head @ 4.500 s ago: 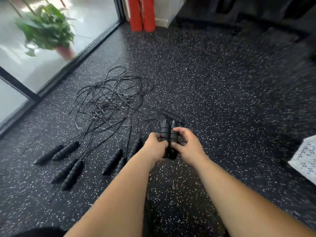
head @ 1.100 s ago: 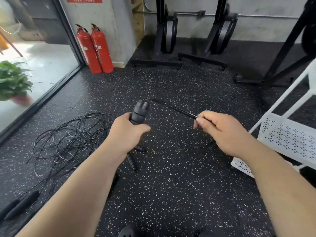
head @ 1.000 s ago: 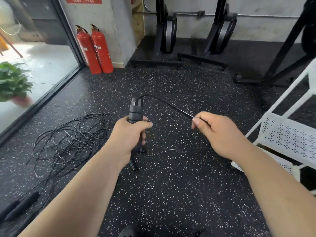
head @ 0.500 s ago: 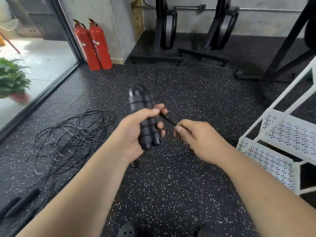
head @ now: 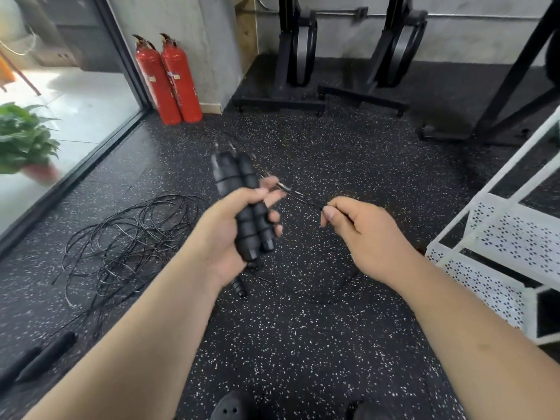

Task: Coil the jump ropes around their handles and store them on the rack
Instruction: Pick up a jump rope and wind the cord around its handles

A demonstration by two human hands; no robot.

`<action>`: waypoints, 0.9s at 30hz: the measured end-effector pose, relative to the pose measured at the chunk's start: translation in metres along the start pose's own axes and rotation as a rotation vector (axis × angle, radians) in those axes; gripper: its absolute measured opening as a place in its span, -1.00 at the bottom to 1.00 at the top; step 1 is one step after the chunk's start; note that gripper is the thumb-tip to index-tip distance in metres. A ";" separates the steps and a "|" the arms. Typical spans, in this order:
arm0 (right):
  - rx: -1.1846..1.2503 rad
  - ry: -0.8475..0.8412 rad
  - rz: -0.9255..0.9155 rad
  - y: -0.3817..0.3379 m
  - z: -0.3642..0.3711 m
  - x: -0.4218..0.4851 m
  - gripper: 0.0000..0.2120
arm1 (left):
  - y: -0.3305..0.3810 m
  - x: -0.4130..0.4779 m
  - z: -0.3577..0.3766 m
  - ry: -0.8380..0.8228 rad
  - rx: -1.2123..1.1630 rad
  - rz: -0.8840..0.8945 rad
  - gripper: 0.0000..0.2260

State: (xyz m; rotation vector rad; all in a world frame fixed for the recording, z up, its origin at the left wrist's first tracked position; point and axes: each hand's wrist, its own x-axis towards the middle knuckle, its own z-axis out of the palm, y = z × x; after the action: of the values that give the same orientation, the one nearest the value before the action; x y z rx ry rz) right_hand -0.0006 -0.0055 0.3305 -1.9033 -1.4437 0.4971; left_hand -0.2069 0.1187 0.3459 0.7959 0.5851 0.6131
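My left hand point(head: 225, 234) grips a pair of black ribbed jump rope handles point(head: 242, 204), held together and pointing up and away. Their thin black cord point(head: 298, 195) runs from behind the handles to my right hand point(head: 365, 230), which pinches it between thumb and forefinger. More of this cord loops down over the floor below my hands. A tangle of other black ropes point(head: 127, 237) lies on the floor to the left, with loose handles point(head: 39, 356) at the lower left. The white perforated rack point(head: 500, 250) stands at the right.
Two red fire extinguishers point(head: 168, 80) stand by the wall, black gym equipment frames point(head: 303, 56) line the back. A potted plant point(head: 25, 140) sits beyond the glass door at left. Another black handle point(head: 239, 287) lies on the speckled floor under my left hand. My shoes point(head: 233, 407) show at the bottom.
I have stood up with the handle pair and turned toward the rack. My right hand has drawn the cord toward the handles, then pulled slightly away to the right again.
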 end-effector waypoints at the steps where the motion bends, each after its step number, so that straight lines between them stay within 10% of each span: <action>1: -0.007 0.005 0.008 0.001 0.003 0.001 -0.73 | -0.007 0.000 0.006 -0.018 0.014 -0.026 -0.51; 17: 0.014 -0.043 0.023 0.004 -0.021 0.002 -0.75 | 0.020 0.006 -0.006 -0.038 -0.055 0.118 -0.51; 27: -0.067 -0.003 0.019 0.003 0.004 0.004 -0.76 | -0.036 -0.001 0.028 -0.152 0.070 -0.099 -0.55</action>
State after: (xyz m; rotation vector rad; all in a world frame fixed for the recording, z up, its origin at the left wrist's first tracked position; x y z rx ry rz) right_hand -0.0001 -0.0012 0.3256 -1.9708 -1.4622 0.4656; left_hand -0.1785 0.0854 0.3334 0.8656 0.5058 0.4391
